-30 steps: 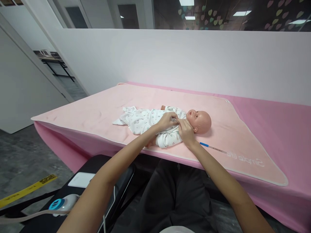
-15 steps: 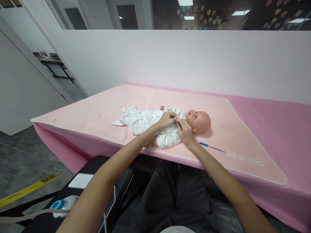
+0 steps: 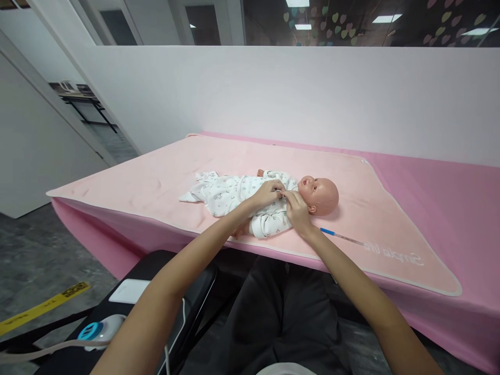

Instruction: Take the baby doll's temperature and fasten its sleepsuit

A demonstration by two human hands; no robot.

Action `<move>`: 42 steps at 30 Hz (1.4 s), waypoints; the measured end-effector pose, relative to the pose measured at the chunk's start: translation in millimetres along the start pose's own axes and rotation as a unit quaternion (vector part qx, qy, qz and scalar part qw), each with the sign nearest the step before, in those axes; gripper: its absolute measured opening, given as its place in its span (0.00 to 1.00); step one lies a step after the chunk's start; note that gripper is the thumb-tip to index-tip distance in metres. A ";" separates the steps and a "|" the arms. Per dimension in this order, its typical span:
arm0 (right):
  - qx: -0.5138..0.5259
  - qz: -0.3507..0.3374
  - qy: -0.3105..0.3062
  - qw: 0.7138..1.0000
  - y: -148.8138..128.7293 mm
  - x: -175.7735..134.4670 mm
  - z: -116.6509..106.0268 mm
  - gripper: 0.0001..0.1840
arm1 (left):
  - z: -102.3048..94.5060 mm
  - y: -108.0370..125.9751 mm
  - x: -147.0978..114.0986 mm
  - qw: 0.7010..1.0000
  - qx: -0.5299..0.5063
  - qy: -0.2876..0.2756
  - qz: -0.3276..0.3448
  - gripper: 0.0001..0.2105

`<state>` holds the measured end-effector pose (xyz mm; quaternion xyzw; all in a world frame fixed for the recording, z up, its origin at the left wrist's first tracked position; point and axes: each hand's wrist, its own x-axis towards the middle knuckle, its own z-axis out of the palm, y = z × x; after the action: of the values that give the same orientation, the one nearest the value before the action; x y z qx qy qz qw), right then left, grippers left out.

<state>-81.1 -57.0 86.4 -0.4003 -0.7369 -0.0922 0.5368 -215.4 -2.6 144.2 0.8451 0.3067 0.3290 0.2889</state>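
A baby doll lies on its back, its head to the right, dressed in a white patterned baby outfit. Over its upper chest, just below the chin, my left hand has its fingertips pinched at the front of the outfit. My right hand meets it there, fingers closed on the cloth near the neckline. The fingertips of both hands almost touch, and the exact bit of fabric between them is too small to make out. One doll hand shows at the far side, and the other lies partly behind my left forearm.
Beneath the doll a pale pink mat covers much of the pink tablecloth. A slim stick with a blue end lies right of my right wrist. To the lower left, a black chair carries a white and blue device with a cable.
Both hands stay at the doll's neckline with only slight finger movement. The doll has not moved on the mat; the view shifts a little.
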 end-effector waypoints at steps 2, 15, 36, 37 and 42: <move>-0.013 -0.010 0.021 1.000 -0.4 0.8 0.5 0.18 | -0.9 -0.4 0.0 1.000 0.005 -0.015 0.000 0.06; -0.172 -0.167 0.003 0.971 1.9 2.7 -3.5 0.14 | 4.8 -6.9 -2.2 0.993 -0.104 0.059 0.002 0.10; -0.116 -0.162 -0.033 0.979 2.1 -0.7 -1.9 0.18 | -3.0 -12.4 -25.6 0.992 0.067 0.108 -0.001 0.11; -0.115 -0.184 -0.038 0.975 0.1 2.8 -1.2 0.18 | -6.8 -12.6 -31.5 0.990 0.097 0.102 0.014 0.11; -0.103 -0.162 -0.095 0.977 -16.4 29.7 14.0 0.15 | -23.2 -16.2 -55.4 0.984 0.142 0.104 0.039 0.12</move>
<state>-105.5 -45.4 111.2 -0.3357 -0.8261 -0.2146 0.3986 -270.8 -24.7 126.3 0.8499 0.3456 0.3796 0.1192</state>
